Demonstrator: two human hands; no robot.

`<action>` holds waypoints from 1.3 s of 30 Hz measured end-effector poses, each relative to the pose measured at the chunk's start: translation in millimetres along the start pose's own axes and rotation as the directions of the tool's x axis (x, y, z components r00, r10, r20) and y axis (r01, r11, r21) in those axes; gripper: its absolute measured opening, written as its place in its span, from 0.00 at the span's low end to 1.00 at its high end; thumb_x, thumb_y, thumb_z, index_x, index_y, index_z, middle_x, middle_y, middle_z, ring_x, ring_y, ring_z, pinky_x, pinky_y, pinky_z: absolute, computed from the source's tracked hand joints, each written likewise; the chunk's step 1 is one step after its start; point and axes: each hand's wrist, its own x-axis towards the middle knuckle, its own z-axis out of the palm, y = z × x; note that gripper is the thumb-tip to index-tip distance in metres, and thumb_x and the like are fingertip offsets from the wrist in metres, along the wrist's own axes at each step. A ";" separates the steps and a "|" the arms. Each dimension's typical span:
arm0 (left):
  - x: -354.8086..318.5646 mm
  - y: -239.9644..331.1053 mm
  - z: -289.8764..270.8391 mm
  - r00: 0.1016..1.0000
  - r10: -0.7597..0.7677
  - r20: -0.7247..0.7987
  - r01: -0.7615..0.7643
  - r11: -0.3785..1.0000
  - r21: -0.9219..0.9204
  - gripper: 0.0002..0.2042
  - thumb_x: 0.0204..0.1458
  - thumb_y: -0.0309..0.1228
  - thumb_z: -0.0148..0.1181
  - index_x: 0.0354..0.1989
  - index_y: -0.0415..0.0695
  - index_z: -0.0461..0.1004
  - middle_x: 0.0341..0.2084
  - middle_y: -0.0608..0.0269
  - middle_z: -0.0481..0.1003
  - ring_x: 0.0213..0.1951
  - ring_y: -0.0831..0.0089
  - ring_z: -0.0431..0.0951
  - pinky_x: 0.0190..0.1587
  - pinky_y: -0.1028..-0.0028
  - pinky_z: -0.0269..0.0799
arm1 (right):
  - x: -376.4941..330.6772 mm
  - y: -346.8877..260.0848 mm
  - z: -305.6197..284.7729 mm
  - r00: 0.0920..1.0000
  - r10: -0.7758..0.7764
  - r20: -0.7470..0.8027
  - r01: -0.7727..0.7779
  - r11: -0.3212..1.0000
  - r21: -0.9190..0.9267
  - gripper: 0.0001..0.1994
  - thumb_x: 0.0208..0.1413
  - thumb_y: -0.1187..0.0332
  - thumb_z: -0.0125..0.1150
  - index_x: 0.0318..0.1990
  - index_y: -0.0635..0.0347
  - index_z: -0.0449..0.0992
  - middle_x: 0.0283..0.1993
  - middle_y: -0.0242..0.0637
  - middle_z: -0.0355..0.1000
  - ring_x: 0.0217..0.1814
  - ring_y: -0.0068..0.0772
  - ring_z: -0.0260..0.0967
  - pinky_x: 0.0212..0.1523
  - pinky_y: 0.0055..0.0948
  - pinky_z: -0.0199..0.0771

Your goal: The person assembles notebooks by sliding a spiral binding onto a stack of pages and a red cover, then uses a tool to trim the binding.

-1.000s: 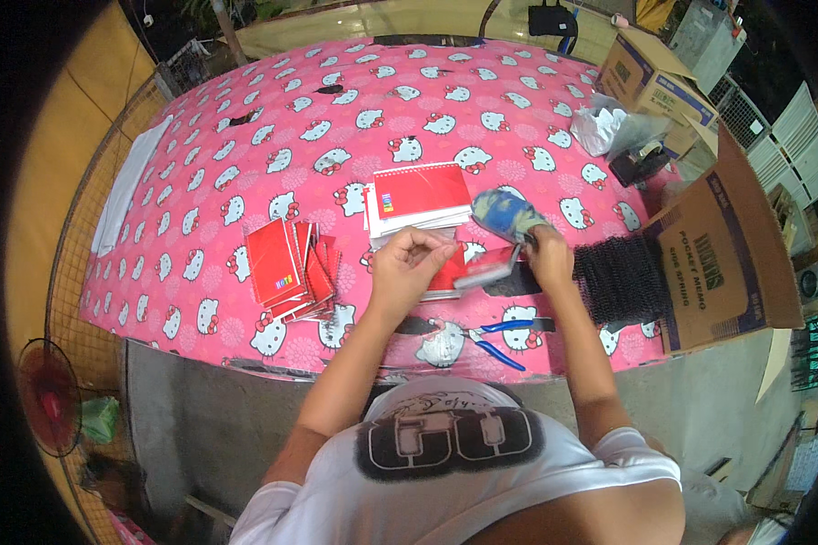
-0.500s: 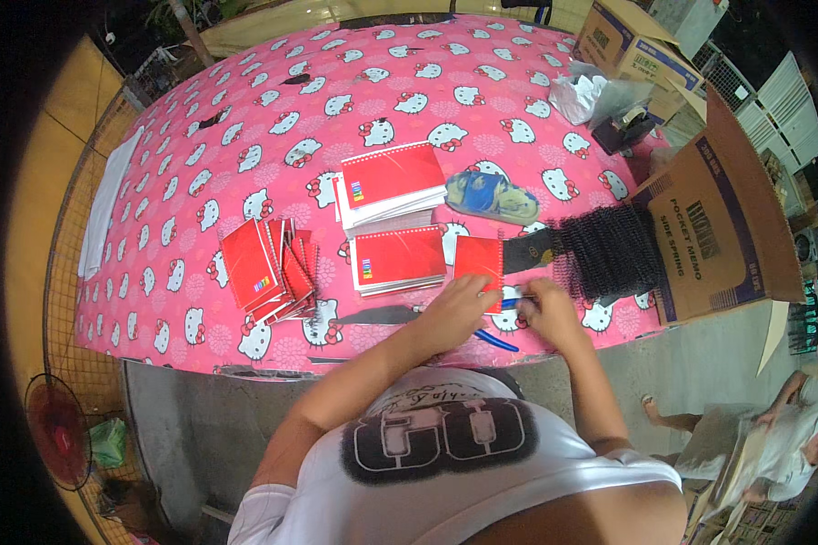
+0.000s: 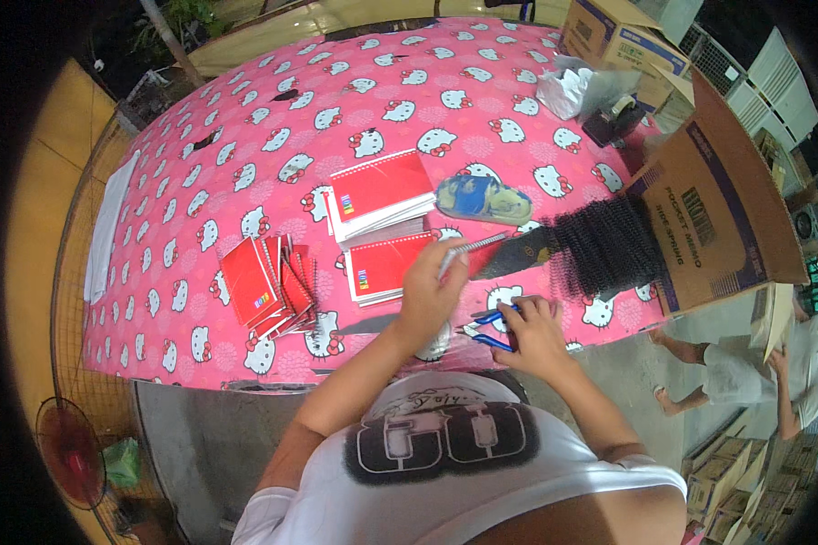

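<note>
My left hand [image 3: 434,292] is closed on a small red notebook [image 3: 487,262], lifted and tilted so that its pale page edge shows. Beside it, my right hand [image 3: 533,340] grips blue-handled pliers [image 3: 493,342] low over the table's near edge, their jaws pointing left. Just left of my left hand lies a stack of red notebooks [image 3: 389,265]. Behind that is a taller stack of red notebooks [image 3: 382,188] with a row of holes along the top. Farther left, a loose pile of red notebooks [image 3: 262,283] has dark wire coils showing at its side.
Many black spiral wires [image 3: 604,245] lie at the right, before an open cardboard box [image 3: 700,227]. A blue patterned slipper [image 3: 483,198] rests beyond the notebooks. Farther back are a black tape dispenser [image 3: 612,120] and more boxes [image 3: 623,45]. Another person [image 3: 804,372] is at the far right.
My left hand has raised the notebook off the table and tilted it, moving left and slightly away. My right hand has drawn back toward me with the pliers, away from the notebook.
</note>
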 end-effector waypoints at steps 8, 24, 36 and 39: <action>17.2 34.1 -43.8 0.956 -0.220 -0.192 0.156 0.940 -0.302 0.08 0.55 0.27 0.60 0.41 0.38 0.76 0.32 0.66 0.77 0.33 0.83 0.73 0.37 0.81 0.69 | 11.0 8.2 10.6 0.980 -0.191 -0.056 0.196 0.974 0.115 0.29 0.47 0.57 0.64 0.56 0.60 0.66 0.51 0.46 0.64 0.56 0.48 0.60 0.58 0.53 0.54; 12.2 25.7 -78.7 0.831 0.359 -0.425 -0.234 0.919 0.318 0.10 0.45 0.17 0.65 0.37 0.36 0.76 0.38 0.52 0.78 0.38 0.65 0.78 0.41 0.72 0.74 | 68.9 -78.6 -77.8 0.935 -0.068 -0.349 0.300 0.678 0.671 0.16 0.53 0.66 0.62 0.47 0.64 0.70 0.41 0.48 0.70 0.43 0.44 0.71 0.44 0.36 0.70; 8.7 23.2 -77.4 0.802 0.485 -0.350 -0.300 0.832 0.466 0.12 0.36 0.17 0.71 0.30 0.36 0.76 0.32 0.52 0.78 0.36 0.64 0.78 0.40 0.71 0.73 | 79.7 -93.7 -87.8 0.833 -0.186 -0.522 0.469 0.738 0.485 0.18 0.50 0.71 0.64 0.48 0.66 0.71 0.45 0.48 0.71 0.47 0.46 0.70 0.48 0.35 0.69; 10.5 23.6 -77.1 0.809 0.489 -0.326 -0.293 0.817 0.497 0.13 0.35 0.18 0.72 0.30 0.36 0.75 0.32 0.52 0.77 0.35 0.64 0.78 0.39 0.71 0.73 | 81.7 -87.8 -83.1 0.793 -0.201 -0.575 0.485 0.779 0.397 0.19 0.50 0.68 0.64 0.48 0.65 0.70 0.44 0.48 0.70 0.45 0.49 0.69 0.47 0.40 0.68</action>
